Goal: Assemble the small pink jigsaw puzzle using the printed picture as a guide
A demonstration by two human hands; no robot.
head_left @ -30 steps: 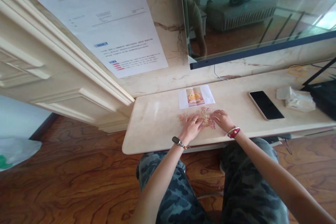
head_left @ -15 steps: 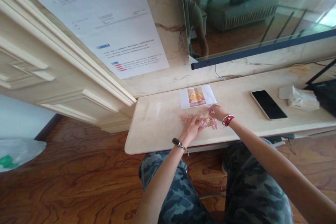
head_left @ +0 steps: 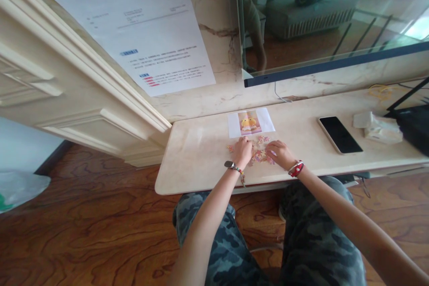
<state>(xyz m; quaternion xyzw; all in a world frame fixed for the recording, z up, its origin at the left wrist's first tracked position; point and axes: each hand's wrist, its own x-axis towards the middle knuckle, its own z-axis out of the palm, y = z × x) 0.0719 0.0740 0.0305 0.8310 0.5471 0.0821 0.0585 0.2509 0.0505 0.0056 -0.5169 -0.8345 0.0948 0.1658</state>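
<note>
Small pink and pale jigsaw pieces [head_left: 258,157] lie in a loose heap on the cream ledge [head_left: 194,156]. A small cluster of pieces [head_left: 264,139] sits at the far side of the heap, and a few loose pieces [head_left: 230,148] lie at its left. My left hand [head_left: 242,152] bends its fingers down at the heap's left side; whatever is in them is hidden. On the right side, my right hand [head_left: 280,153] has thumb and fingers closed on a jigsaw piece, mostly covered. Behind the heap lies a white sheet with a yellow toy picture [head_left: 250,123].
Right of the hands lies a phone [head_left: 339,135], with a tissue pack [head_left: 378,128] and a black object [head_left: 414,127] beyond. A screen [head_left: 321,22] overhangs the ledge at the back. A printed sheet [head_left: 161,44] hangs on the wall. My knees are below the ledge's front edge.
My left hand has moved from lying spread over the pieces to a bent-finger pose slightly farther back. My right hand has come nearer to me, uncovering the far cluster.
</note>
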